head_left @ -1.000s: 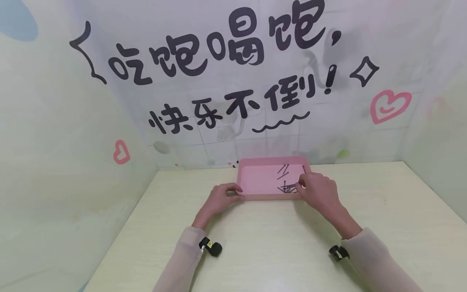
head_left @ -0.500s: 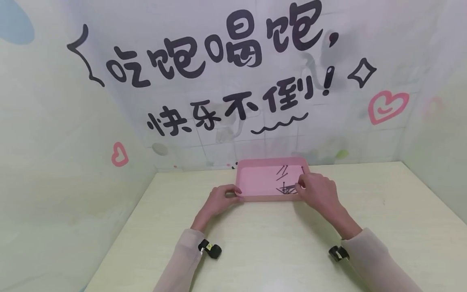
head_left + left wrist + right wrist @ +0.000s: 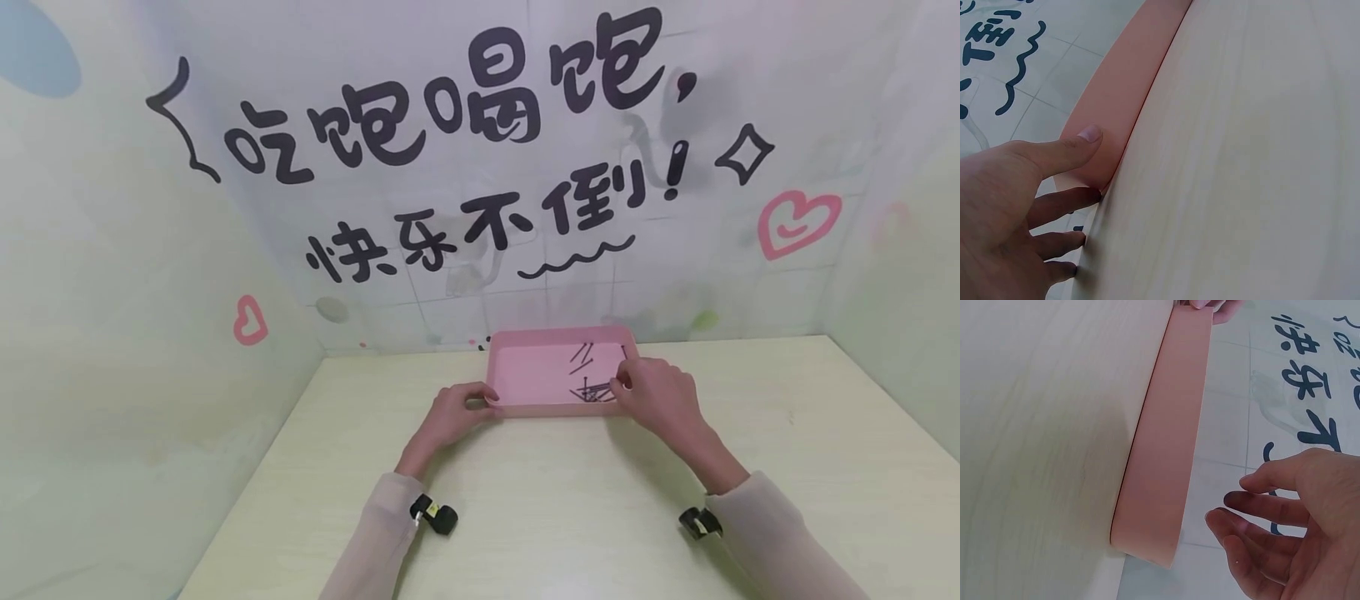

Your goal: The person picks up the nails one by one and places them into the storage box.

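Note:
A shallow pink tray (image 3: 528, 371) sits at the back of the table against the wall. Thin dark nails (image 3: 592, 395) with small heads lie in its right half, several of them heaped near the front. My left hand (image 3: 450, 412) holds the tray's front left corner, the thumb (image 3: 1090, 134) against the front wall in the left wrist view. At the front right corner hovers my right hand (image 3: 663, 396), hiding that part of the tray. Its fingers (image 3: 1266, 506) are loosely curled and apart from the thumb in the right wrist view, with nothing seen between them.
A pale wooden table (image 3: 555, 500) spreads in front of the tray. Behind it hangs a white printed wall covering (image 3: 420, 50) with black lettering, and similar panels close off both sides. Black wrist cameras (image 3: 435, 515) are strapped on both sleeves.

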The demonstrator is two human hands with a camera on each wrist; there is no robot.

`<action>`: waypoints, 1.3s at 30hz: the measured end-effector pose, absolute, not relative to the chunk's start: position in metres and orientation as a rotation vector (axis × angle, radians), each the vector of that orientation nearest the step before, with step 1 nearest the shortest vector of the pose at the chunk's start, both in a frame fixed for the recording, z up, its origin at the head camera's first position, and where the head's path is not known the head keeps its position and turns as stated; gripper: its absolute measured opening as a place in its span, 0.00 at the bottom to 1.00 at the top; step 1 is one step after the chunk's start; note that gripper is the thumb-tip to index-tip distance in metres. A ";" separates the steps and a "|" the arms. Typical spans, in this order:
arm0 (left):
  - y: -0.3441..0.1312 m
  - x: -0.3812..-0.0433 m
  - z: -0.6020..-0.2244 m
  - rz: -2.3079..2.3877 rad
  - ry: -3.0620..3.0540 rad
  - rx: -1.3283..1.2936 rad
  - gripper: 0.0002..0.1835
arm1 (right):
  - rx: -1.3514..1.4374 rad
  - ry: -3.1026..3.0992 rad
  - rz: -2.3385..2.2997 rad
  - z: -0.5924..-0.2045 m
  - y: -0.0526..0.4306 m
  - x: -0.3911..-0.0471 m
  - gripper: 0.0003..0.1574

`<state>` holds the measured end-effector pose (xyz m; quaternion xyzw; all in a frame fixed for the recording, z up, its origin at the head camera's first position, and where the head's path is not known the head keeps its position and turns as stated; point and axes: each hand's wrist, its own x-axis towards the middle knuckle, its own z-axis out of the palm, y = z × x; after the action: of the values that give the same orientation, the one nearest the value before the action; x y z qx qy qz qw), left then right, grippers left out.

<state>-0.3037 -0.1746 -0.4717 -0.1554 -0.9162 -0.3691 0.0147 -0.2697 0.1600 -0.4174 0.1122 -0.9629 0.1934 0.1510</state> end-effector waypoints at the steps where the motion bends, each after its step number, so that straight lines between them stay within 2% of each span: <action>1: -0.175 -0.304 -0.472 -1.148 -2.851 -0.485 0.10 | 0.320 -2.766 0.554 -0.417 0.160 -0.270 0.07; 39: -0.174 -0.304 -0.472 -1.151 -2.853 -0.481 0.11 | 0.308 -2.808 0.591 -0.416 0.166 -0.271 0.08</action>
<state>-0.3044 -0.1737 -0.4720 -0.1545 -0.9161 -0.3697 0.0141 -0.2712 0.1658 -0.4162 0.1057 -0.9651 0.2030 0.1273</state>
